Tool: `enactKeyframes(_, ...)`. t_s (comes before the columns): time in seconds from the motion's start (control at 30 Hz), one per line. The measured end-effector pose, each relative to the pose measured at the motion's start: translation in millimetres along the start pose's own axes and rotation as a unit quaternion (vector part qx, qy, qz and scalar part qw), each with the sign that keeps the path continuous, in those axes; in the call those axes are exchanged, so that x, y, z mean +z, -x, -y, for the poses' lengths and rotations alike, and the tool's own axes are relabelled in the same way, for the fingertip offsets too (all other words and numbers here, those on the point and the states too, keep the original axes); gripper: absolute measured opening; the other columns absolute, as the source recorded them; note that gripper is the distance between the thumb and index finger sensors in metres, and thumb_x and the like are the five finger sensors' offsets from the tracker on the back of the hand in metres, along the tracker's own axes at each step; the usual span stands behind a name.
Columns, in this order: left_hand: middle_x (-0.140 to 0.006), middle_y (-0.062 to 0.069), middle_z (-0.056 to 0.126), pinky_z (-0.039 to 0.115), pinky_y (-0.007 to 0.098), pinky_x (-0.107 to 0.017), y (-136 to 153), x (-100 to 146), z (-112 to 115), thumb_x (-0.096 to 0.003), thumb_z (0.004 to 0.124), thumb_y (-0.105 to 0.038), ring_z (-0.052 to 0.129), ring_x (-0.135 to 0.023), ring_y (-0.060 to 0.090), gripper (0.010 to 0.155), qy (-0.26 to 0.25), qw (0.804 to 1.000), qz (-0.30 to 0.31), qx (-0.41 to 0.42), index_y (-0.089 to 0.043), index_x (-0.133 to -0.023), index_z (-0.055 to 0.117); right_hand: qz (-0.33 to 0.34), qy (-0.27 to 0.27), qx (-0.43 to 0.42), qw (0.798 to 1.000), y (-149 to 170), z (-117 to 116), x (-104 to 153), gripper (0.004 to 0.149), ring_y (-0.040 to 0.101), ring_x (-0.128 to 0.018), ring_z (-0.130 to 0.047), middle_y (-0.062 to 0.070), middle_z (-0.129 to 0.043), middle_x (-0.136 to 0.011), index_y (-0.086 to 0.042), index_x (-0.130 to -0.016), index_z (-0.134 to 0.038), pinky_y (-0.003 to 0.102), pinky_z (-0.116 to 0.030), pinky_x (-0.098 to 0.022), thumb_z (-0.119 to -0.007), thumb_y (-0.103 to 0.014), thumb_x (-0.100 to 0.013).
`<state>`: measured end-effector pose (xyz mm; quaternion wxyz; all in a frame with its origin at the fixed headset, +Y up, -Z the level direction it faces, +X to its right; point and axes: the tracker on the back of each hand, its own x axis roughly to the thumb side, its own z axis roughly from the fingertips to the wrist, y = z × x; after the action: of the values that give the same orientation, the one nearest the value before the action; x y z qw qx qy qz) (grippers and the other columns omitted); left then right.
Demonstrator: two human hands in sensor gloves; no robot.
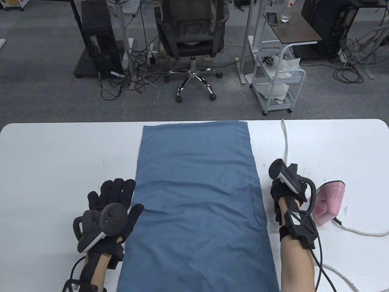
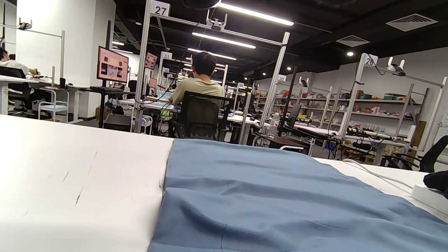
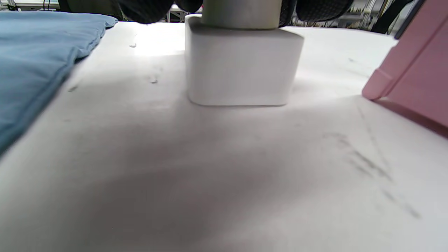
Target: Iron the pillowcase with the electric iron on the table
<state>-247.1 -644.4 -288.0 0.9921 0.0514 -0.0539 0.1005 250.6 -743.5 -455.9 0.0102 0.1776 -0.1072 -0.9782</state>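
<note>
A blue pillowcase (image 1: 197, 200) lies flat lengthwise in the middle of the white table (image 1: 60, 158); it also shows in the left wrist view (image 2: 266, 199) and the right wrist view (image 3: 35, 45). My left hand (image 1: 118, 197) rests open and flat on the table at the pillowcase's left edge, thumb touching the cloth. A pink iron (image 1: 329, 202) stands right of the pillowcase, seen also in the right wrist view (image 3: 416, 70). My right hand (image 1: 281, 188) is between pillowcase and iron, its fingers (image 3: 147, 10) around a whitish plug (image 3: 241, 14) on a white socket block (image 3: 241, 66).
A white cable (image 1: 285, 140) runs from the table's far edge to my right hand. The iron's braided cord (image 1: 364, 232) trails along the table to the right and near edge. Beyond the table stand an office chair (image 1: 191, 36) and a white trolley (image 1: 278, 82).
</note>
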Motion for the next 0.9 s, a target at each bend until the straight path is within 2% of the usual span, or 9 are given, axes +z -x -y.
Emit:
enactKeyframes(0.1, -0.124, 0.007, 0.031, 0.027, 0.072, -0.078, 0, -1, 2, -0.0515, 0.055, -0.062, 0.028, -0.116, 0.04, 0.074, 0.004, 1.0, 0.001, -0.001, -0.036, -0.114, 0.025, -0.008, 0.013, 0.063, 0.998, -9, -2, 0, 0.063, 0.045, -0.1, -0.048, 0.011, -0.038, -0.116, -0.019, -0.109, -0.032, 0.068, -0.046, -0.071, -0.06, -0.032, -0.054)
enactKeyframes(0.23, -0.124, 0.007, 0.031, 0.027, 0.072, -0.078, 0, -2, 4, -0.0514, 0.055, -0.062, 0.028, -0.116, 0.039, 0.074, 0.008, 1.0, 0.0, -0.004, -0.036, -0.114, 0.025, -0.017, 0.019, 0.078, 0.997, -15, -4, -1, 0.063, 0.043, -0.098, -0.049, 0.012, -0.039, -0.116, -0.017, -0.109, -0.032, 0.069, -0.039, -0.071, -0.06, -0.029, -0.054)
enactKeyframes(0.33, -0.124, 0.007, 0.031, 0.027, 0.072, -0.078, 0, -2, 4, -0.0515, 0.055, -0.062, 0.028, -0.116, 0.039, 0.074, 0.009, 1.0, 0.001, -0.002, -0.036, -0.114, 0.025, -0.013, 0.02, 0.131, 0.991, -21, -6, -1, 0.062, 0.041, -0.097, -0.05, 0.012, -0.04, -0.115, -0.018, -0.109, -0.031, 0.068, -0.038, -0.072, -0.057, -0.029, -0.054)
enactKeyframes(0.5, -0.124, 0.007, 0.031, 0.027, 0.072, -0.078, 0, -2, 4, -0.0514, 0.055, -0.062, 0.028, -0.116, 0.039, 0.074, 0.007, 1.0, 0.0, -0.001, -0.036, -0.114, 0.025, -0.013, 0.027, 0.143, 0.989, -22, -6, 0, 0.061, 0.04, -0.097, -0.052, 0.012, -0.04, -0.115, -0.018, -0.109, -0.03, 0.068, -0.041, -0.072, -0.055, -0.029, -0.054)
enactKeyframes(0.63, -0.124, 0.007, 0.031, 0.027, 0.072, -0.078, -2, 0, 1, -0.0515, 0.055, -0.062, 0.028, -0.116, 0.039, 0.074, 0.004, 1.0, 0.006, 0.009, -0.036, -0.114, 0.025, -0.012, -0.002, 0.037, 0.999, -10, 0, 8, 0.065, 0.046, -0.102, -0.035, 0.014, -0.033, -0.116, -0.016, -0.109, -0.025, 0.071, -0.034, -0.07, -0.057, -0.031, -0.054)
enactKeyframes(0.7, -0.124, 0.007, 0.031, 0.027, 0.072, -0.078, -4, 1, 0, -0.0515, 0.055, -0.062, 0.028, -0.116, 0.039, 0.074, 0.001, 1.0, 0.011, 0.01, -0.036, -0.114, 0.025, 0.004, 0.003, -0.016, 1.0, -8, 5, 17, 0.067, 0.05, -0.102, -0.027, 0.016, -0.036, -0.116, -0.016, -0.109, -0.028, 0.072, -0.032, -0.069, -0.06, -0.035, -0.054)
enactKeyframes(0.77, -0.124, 0.007, 0.031, 0.027, 0.072, -0.078, -7, 2, -2, -0.0515, 0.055, -0.062, 0.028, -0.116, 0.039, 0.075, -0.001, 1.0, 0.017, 0.015, -0.036, -0.114, 0.024, 0.028, 0.022, -0.072, 0.997, -6, 15, 35, 0.069, 0.051, -0.101, -0.028, 0.017, -0.034, -0.116, -0.015, -0.11, -0.029, 0.072, -0.032, -0.069, -0.062, -0.038, -0.053)
enactKeyframes(0.9, -0.124, 0.007, 0.031, 0.027, 0.072, -0.078, -11, 3, -2, -0.0516, 0.055, -0.062, 0.028, -0.116, 0.04, 0.075, 0.001, 0.999, 0.029, 0.02, -0.036, -0.114, 0.024, 0.063, 0.073, -0.124, 0.988, 6, 40, 73, 0.072, 0.052, -0.101, -0.029, 0.018, -0.034, -0.116, -0.014, -0.11, -0.029, 0.071, -0.034, -0.07, -0.064, -0.042, -0.053)
